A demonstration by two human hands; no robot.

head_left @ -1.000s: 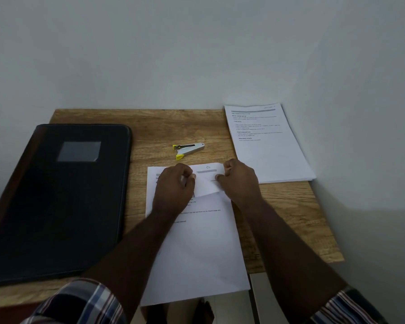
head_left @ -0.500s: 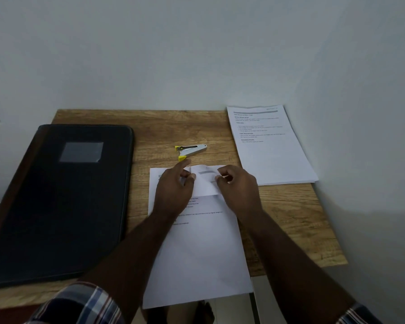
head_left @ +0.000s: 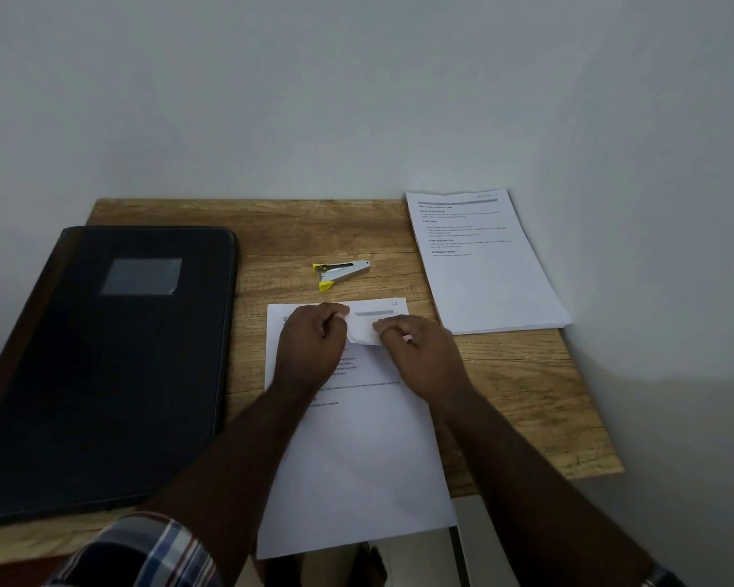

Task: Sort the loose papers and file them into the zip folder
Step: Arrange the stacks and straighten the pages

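A printed white sheet [head_left: 357, 451] lies in front of me on the wooden table [head_left: 526, 396], its near edge hanging over the front. Its top right corner is folded back into a flap [head_left: 371, 319]. My left hand [head_left: 310, 345] and my right hand [head_left: 420, 353] rest on the sheet's upper part, and both pinch the flap with curled fingers. A black zip folder [head_left: 98, 362] lies shut on the table's left side. A stack of printed papers [head_left: 484, 264] sits at the back right, against the wall.
A small silver stapler with yellow ends [head_left: 340, 273] lies just beyond the sheet, between the folder and the stack. White walls close the table off at the back and on the right. The folder overhangs the table's left edge.
The folded flap has been pressed lower and flatter. My left index finger, stretched out half a second ago, has curled back onto the flap. Both hands stay at the sheet's top.
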